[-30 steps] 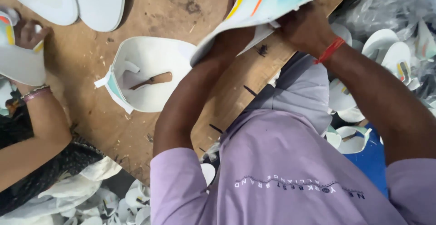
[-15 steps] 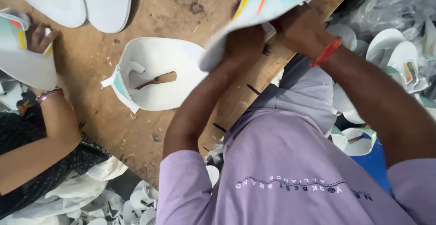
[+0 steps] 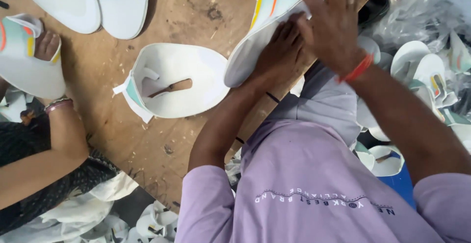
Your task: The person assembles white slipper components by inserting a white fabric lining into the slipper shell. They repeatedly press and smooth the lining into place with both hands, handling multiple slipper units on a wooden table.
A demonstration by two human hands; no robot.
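Observation:
A white flip-flop sole (image 3: 267,14) with teal, orange and yellow stripes lies tilted over the far edge of the wooden table (image 3: 98,110). My left hand (image 3: 282,51) grips its near lower edge, knuckles up. My right hand (image 3: 333,27), with an orange thread at the wrist, lies over the sole's upper part with the fingers spread and holds it down. The sole's far end runs out of view at the top.
A bent white sole with a strap and a small wooden tool (image 3: 171,86) lies mid-table. Two white soles (image 3: 93,2) rest at the top left. A co-worker's hand (image 3: 46,46) holds another striped sole (image 3: 24,61) at the left. Heaps of flip-flops (image 3: 422,71) sit at the right.
My right hand has slid from gripping the sole's edge to lying over its top. The sole has come down and to the left, and my left hand has closed on its lower edge.

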